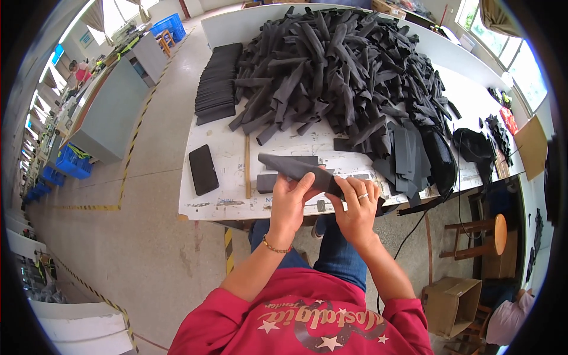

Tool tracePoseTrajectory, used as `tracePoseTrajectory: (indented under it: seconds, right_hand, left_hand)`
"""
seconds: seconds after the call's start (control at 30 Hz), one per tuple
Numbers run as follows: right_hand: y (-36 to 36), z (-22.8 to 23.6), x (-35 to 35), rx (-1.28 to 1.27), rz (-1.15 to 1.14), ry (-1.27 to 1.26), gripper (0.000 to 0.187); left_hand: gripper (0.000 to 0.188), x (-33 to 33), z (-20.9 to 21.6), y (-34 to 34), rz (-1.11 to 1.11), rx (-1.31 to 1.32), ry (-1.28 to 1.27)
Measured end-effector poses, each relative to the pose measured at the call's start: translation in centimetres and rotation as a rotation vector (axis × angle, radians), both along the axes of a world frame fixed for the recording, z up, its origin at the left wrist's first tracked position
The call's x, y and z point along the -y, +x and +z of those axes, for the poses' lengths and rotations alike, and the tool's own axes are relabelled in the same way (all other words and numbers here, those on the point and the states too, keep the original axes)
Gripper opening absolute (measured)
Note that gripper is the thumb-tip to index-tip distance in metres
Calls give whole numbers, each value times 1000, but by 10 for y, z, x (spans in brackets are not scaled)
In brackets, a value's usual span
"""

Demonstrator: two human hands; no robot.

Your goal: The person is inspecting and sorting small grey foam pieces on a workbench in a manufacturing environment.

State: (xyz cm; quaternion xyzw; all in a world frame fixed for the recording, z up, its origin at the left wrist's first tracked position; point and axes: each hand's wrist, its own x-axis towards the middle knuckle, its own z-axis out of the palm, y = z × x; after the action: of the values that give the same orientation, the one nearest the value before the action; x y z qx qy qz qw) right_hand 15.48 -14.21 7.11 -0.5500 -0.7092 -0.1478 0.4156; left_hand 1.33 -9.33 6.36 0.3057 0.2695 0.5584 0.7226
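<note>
A dark grey fabric sleeve (pixel 296 168) is held slantwise above the near edge of the white table (pixel 231 204). My left hand (pixel 290 200) grips it from below around its middle, thumb on top. At its right end my right hand (pixel 357 207) pinches the fabric, with a ring on one finger. What lies under the right fingers is partly hidden. Flat dark strips (pixel 266 183) rest on the table behind my hands. Beyond them rises a big heap of similar grey sleeves (pixel 331 71), and a neat stack of flat ones (pixel 218 86) stands to its left.
A black phone (pixel 203 170) and a thin wooden stick (pixel 248 167) lie at left on the table. Flat dark pieces (pixel 408 158) overlap at right, beside black mesh material (pixel 441 160). A wooden stool (pixel 500 234) and a cardboard box (pixel 452 306) stand right. Another person (pixel 512 316) is at lower right.
</note>
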Motion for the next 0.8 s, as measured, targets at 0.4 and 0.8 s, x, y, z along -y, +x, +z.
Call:
tracePoseTrajectory:
  seconds: [0.4, 0.8]
  right_hand:
    - [-10, -16, 2, -171, 298, -170, 37]
    - [-20, -7, -12, -214, 369, -289, 30]
  left_hand:
    - [23, -4, -23, 9, -45, 247, 105]
    - [22, -5, -28, 4, -28, 259, 31]
